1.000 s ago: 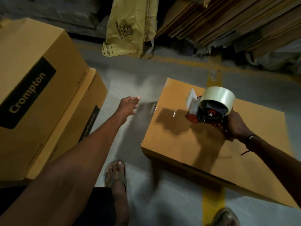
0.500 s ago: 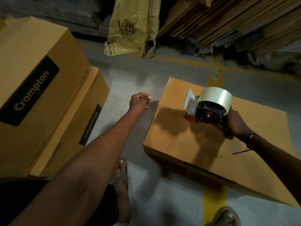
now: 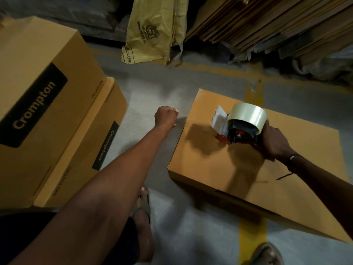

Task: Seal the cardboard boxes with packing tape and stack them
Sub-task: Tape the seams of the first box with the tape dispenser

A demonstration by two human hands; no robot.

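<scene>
Cardboard box (image 3: 248, 165) lies flat on the floor (image 3: 152, 96), right of two stacked Crompton boxes (image 3: 47, 115). On its top rests the tape dispenser (image 3: 240, 125), its handle gripped by the right hand (image 3: 275, 142). The left hand (image 3: 166, 117) hangs clenched just off the box's left edge, touching nothing that I can make out. Sealing looks to be the step in hand. Next, the loose tape end probably needs sticking down at the near edge, then a steady pull along the seam while the left hand steadies the box.
</scene>
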